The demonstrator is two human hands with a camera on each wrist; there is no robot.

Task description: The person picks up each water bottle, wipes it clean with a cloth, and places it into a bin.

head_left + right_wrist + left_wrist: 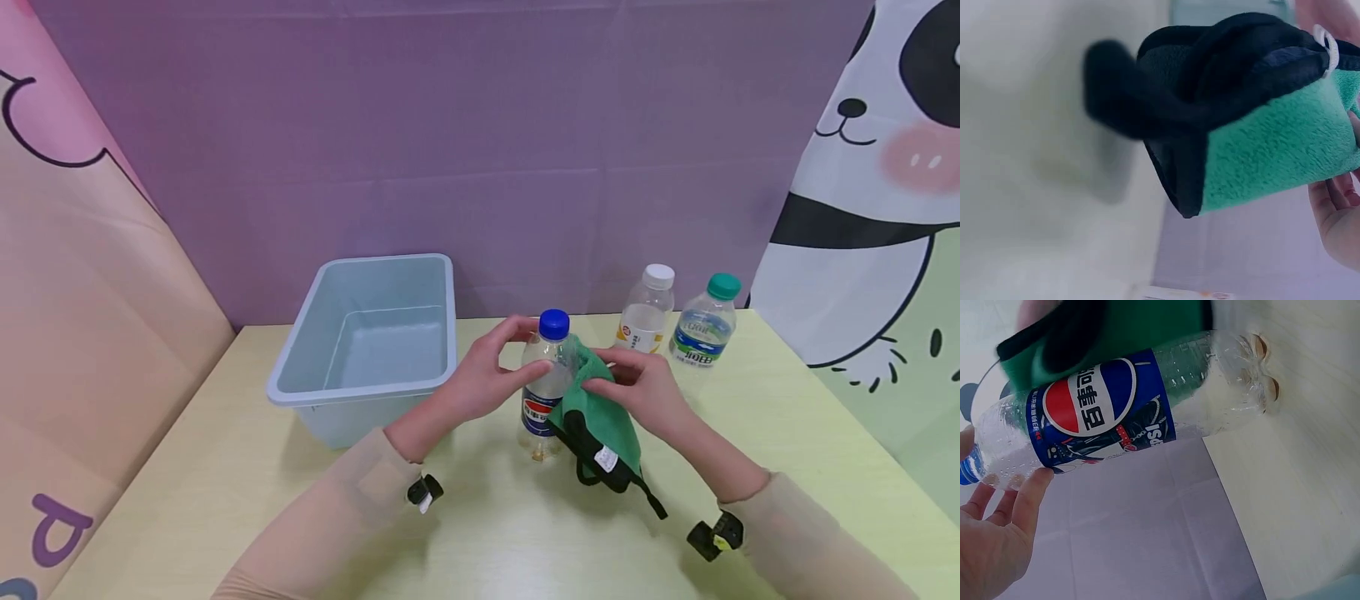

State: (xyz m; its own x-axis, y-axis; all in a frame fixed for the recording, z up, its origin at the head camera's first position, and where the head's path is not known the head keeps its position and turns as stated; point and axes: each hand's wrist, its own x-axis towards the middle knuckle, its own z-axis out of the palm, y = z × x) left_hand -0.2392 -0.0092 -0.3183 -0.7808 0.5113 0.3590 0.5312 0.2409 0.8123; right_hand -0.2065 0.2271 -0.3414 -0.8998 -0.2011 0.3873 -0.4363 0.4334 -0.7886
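A clear plastic Pepsi bottle (541, 410) with a blue cap stands upright on the table. My left hand (491, 371) holds it by the upper part, thumb in front and fingers behind, just below the cap. In the left wrist view the fingertips lie against the bottle (1104, 415) near its label. Beside it, my right hand (645, 387) pinches a green towel cloth (603, 421) with black edging and a dangling black strap. The cloth overlaps the bottle's right side in the head view. In the right wrist view, the folded cloth (1279, 147) shows a small white loop at its edge.
A light blue plastic bin (360, 389) stands on the table to the left. Behind my right hand are a white-capped bottle (645, 312) and a green-capped bottle (703, 329). A purple backdrop (487, 150) rises along the table's far edge.
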